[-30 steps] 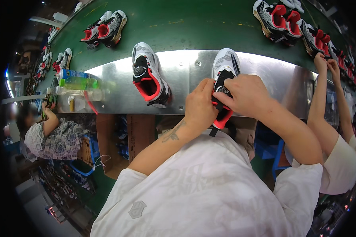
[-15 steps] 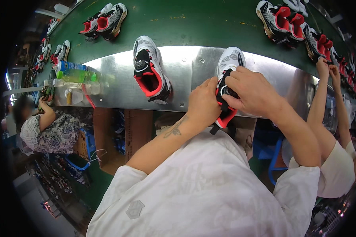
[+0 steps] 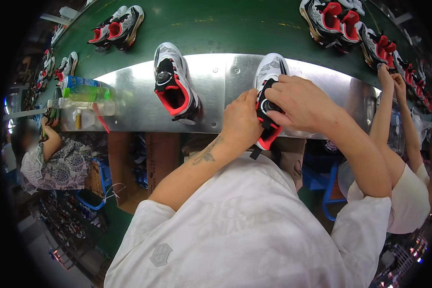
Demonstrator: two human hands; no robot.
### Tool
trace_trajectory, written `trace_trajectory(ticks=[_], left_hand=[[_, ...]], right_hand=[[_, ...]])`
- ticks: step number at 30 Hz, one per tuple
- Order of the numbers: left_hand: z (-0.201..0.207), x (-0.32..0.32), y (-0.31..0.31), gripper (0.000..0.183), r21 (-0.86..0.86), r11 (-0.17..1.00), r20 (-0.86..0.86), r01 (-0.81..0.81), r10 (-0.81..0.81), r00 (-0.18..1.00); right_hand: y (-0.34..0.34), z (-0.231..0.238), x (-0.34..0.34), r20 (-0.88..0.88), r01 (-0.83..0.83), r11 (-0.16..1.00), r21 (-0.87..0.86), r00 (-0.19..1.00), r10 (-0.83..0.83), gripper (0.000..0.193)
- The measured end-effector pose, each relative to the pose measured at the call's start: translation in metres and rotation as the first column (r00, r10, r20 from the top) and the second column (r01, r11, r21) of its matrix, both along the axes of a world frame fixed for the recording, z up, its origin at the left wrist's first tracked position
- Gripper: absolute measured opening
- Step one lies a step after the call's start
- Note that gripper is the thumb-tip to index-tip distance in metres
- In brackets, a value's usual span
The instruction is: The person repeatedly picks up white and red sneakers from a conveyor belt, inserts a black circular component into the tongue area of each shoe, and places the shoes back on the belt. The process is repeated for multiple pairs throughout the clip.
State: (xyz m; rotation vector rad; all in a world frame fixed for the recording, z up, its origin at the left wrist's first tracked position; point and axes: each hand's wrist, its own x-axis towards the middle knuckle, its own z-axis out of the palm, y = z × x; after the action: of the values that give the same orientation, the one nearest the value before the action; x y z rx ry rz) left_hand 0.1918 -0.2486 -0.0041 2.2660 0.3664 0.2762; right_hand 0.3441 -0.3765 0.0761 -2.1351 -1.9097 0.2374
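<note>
A white, black and red sneaker (image 3: 272,67) stands at the front edge of the metal ledge, toe pointing away from me. My left hand (image 3: 240,120) is closed against its left side, with most of the fingertips hidden behind the shoe. From the right, my right hand (image 3: 305,103) curls over the tongue, thumb and fingers pinching about the round black dial (image 3: 269,105). A black pull tab (image 3: 256,153) hangs from the red-lined heel. To the left, a matching sneaker (image 3: 178,72) stands untouched, its red-lined opening toward me.
The metal ledge (image 3: 134,91) borders a green work surface (image 3: 192,31) with sneaker pairs (image 3: 117,29) at the far left and far right. Several bottles (image 3: 89,93) lie at the ledge's left. A co-worker's hands (image 3: 391,79) hold shoes at right. Cardboard (image 3: 162,158) stands below the ledge.
The whole view has shifted slightly, so things sit a little further left. My right fingers have shifted a little at the dial; both hands stay on the same sneaker.
</note>
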Motion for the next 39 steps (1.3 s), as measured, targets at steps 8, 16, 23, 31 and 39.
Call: trace_trajectory(ticks=[8,16,23,31,39], left_hand=[[-0.001,0.001,0.000,0.048,-0.006,1.000,0.000,0.017,-0.017,1.000],[0.001,0.000,0.000,0.049,-0.022,0.999,-0.037,0.028,-0.029,0.999],[0.006,0.002,-0.002,0.046,0.035,0.999,-0.064,0.032,-0.029,0.998],[0.008,0.005,0.001,0.046,0.034,0.998,-0.077,0.058,-0.055,0.996],[0.004,0.005,0.000,0.044,0.000,1.000,-0.037,0.019,-0.019,0.999]], right_hand=[[-0.003,0.005,-0.009,0.013,0.082,0.995,-0.061,0.997,-0.082,0.031],[0.002,0.009,0.011,-0.090,-0.161,0.982,0.100,0.981,0.170,0.016],[-0.017,0.017,-0.006,-0.118,0.087,0.996,-0.010,0.989,-0.088,0.013],[-0.017,0.011,0.005,-0.284,0.031,0.999,0.013,0.958,-0.026,0.023],[-0.013,-0.006,-0.040,-0.088,0.346,0.938,-0.013,0.934,-0.346,0.030]])
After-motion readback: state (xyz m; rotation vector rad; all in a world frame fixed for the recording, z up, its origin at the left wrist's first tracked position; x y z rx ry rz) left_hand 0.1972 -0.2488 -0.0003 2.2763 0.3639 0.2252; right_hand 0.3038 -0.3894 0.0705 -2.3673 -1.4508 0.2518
